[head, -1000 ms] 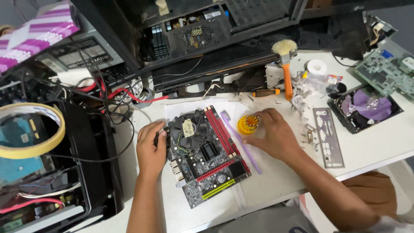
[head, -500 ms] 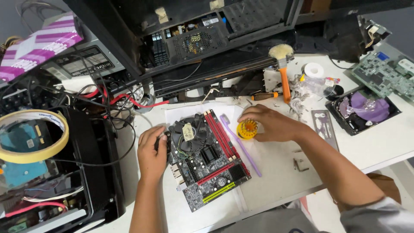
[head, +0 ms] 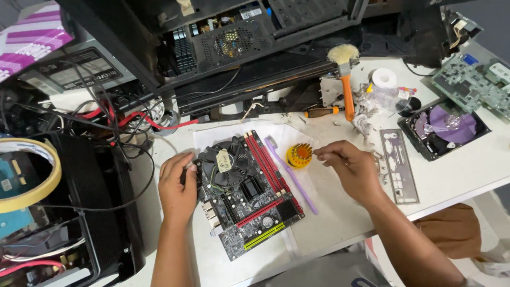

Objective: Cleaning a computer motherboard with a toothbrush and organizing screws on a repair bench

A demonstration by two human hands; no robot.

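– Circuit board (head: pixel 245 192) on the white table (head: pixel 462 175): is your left hand (head: pixel 178 187) holding it?
– Yes, fingers curled on its left edge.
– Your right hand (head: pixel 348 169)?
– Fingertips pinched together beside the yellow bit holder (head: pixel 299 155), near the purple toothbrush (head: pixel 291 175).

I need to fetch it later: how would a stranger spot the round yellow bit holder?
Find the black-and-red motherboard on the white table. Right of its top corner, beside a purple toothbrush, sits the bit holder, at the right hand fingertips. It is the only round yellow-orange thing there.
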